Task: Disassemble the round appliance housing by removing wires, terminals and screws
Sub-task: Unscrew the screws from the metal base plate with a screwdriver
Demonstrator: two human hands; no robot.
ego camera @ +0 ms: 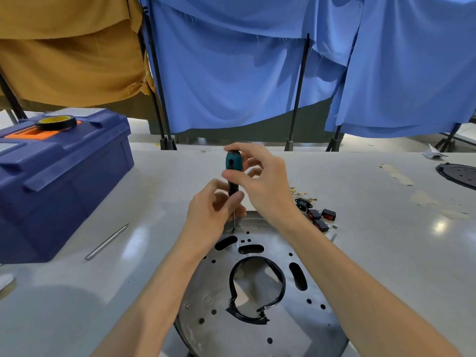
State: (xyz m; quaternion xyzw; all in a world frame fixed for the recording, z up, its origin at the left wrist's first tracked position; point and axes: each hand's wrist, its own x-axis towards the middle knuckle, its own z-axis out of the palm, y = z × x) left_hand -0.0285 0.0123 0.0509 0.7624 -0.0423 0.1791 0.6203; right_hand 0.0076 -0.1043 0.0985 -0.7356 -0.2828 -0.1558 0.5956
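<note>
The round metal housing [231,338] lies flat on the near middle of the table [386,253], between the person's forearms. A torn black rubber ring [283,276] lines its central opening. A screwdriver [233,166] with a teal and black handle stands upright, its tip set on the housing's far left rim. The right hand [260,181] grips the top of the handle with curled fingers and thumb. The left hand [213,210] pinches the lower handle just above the shaft.

Just right of the housing lie black rocker switches [322,217], with small brass terminals [298,191] beyond them. A slim metal bit [107,242] lies to the left, near a blue toolbox [59,189] that carries a roll of black tape [56,122]. A dark round disc [458,173] sits at the far right edge
</note>
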